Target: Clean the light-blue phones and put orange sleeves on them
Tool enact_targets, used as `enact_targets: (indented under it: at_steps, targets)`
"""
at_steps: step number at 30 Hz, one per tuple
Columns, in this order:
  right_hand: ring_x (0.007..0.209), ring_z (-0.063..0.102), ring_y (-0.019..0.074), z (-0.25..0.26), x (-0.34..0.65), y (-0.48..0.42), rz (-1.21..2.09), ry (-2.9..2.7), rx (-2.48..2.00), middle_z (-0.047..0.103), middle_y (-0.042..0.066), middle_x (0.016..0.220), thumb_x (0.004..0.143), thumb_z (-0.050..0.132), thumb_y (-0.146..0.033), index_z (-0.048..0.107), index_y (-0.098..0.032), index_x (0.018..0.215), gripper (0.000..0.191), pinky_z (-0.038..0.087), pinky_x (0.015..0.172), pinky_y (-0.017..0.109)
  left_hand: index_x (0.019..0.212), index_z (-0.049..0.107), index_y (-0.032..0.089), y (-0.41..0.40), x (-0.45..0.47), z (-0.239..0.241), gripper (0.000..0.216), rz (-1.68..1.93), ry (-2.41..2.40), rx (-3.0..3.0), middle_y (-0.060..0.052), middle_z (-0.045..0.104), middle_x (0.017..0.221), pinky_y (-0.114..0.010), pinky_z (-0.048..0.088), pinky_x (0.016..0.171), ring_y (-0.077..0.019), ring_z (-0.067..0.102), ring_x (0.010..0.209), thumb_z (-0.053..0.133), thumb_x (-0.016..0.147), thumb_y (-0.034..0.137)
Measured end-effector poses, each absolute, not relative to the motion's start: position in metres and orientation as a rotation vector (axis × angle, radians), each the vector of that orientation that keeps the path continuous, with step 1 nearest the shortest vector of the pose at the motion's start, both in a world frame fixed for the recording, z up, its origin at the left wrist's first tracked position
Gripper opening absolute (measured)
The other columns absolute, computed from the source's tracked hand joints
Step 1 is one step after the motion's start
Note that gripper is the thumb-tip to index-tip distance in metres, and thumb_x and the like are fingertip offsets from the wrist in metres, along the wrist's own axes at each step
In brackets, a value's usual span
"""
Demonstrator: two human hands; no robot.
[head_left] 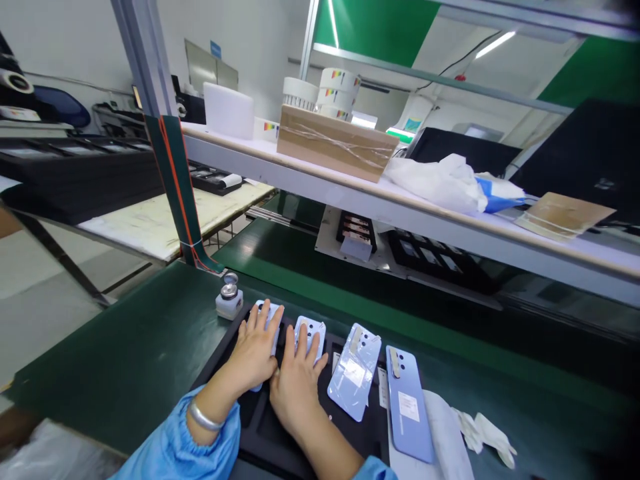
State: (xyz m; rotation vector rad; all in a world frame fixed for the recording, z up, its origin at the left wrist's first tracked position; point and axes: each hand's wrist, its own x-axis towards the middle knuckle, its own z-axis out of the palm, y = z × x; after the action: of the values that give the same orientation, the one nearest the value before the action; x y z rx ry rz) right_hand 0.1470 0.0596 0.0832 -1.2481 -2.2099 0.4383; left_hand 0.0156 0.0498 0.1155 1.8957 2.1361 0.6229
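Fingers spread, my left hand (254,353) lies flat over a light blue smartphone (275,341) at the left of a black foam tray (260,427). Beside it, my right hand (299,385) rests with fingers apart on a second blue smartphone (319,331), covering its lower part. A third blue phone (354,375), in wrinkled clear film with a white label, sits tilted on the tray's right part. To its right is a fourth blue phone (411,407), also labelled, partly over a white cloth (449,433).
A small dispenser bottle (229,304) with its lid up stands behind the tray. White gloves (485,432) lie at the right. Above the green bench, a shelf (330,183) carries a cardboard box (335,140) and label rolls (340,90). A post (170,140) rises at the left.
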Motion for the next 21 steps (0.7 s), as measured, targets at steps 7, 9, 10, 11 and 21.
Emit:
enact_targets:
  at_steps: [7, 9, 10, 11, 21]
  targets:
    - [0.147, 0.006, 0.0445, 0.101, 0.167, 0.071, 0.663, -2.017, -1.160, 0.019, 0.017, 0.159, 0.063, 0.053, -0.004, 0.026, -0.019, 0.151, 0.093, 0.006, 0.107, 0.078, 0.155, 0.008, 0.023, 0.043, -0.003, 0.122, 0.115, 1.067, 1.886, 1.640, -0.016, -0.005, 0.163, -0.054, 0.020, 0.117, -0.0347, 0.003, 0.149, 0.057, 0.054, -0.001]
    - [0.146, 0.020, 0.0373, 0.104, 0.185, 0.077, 0.812, -1.913, -1.073, 0.026, 0.016, 0.157, 0.062, 0.051, -0.006, 0.024, -0.019, 0.152, 0.094, 0.021, 0.114, 0.065, 0.155, 0.009, 0.023, 0.041, -0.013, 0.123, 0.114, 1.238, 1.736, 1.522, -0.014, 0.002, 0.163, -0.051, 0.018, 0.119, -0.0301, 0.006, 0.149, 0.056, 0.054, 0.000]
    - [0.144, 0.028, 0.0351, 0.104, 0.195, 0.080, 0.900, -1.842, -1.043, 0.031, 0.016, 0.155, 0.063, 0.052, -0.008, 0.023, -0.020, 0.151, 0.094, 0.029, 0.113, 0.060, 0.155, 0.008, 0.024, 0.040, -0.018, 0.123, 0.113, 1.295, 1.664, 1.459, -0.013, 0.007, 0.163, -0.051, 0.020, 0.119, -0.0292, 0.009, 0.149, 0.055, 0.054, 0.001]
    - [0.141, 0.035, 0.0343, 0.102, 0.205, 0.085, 0.987, -1.770, -1.027, 0.037, 0.016, 0.152, 0.063, 0.053, -0.009, 0.024, -0.021, 0.151, 0.094, 0.036, 0.109, 0.057, 0.155, 0.007, 0.026, 0.039, -0.022, 0.122, 0.113, 1.329, 1.603, 1.399, -0.012, 0.011, 0.162, -0.051, 0.023, 0.118, -0.0292, 0.012, 0.149, 0.054, 0.054, 0.002]
    - [0.123, 0.057, 0.0350, 0.089, 0.238, 0.107, 1.308, -1.509, -0.938, 0.050, 0.017, 0.143, 0.060, 0.065, -0.019, 0.043, -0.025, 0.141, 0.084, 0.051, 0.095, 0.054, 0.154, 0.002, 0.035, 0.038, -0.038, 0.124, 0.118, 1.343, 1.533, 1.247, -0.012, 0.015, 0.162, -0.051, 0.037, 0.110, -0.0319, 0.030, 0.143, 0.051, 0.051, 0.004]
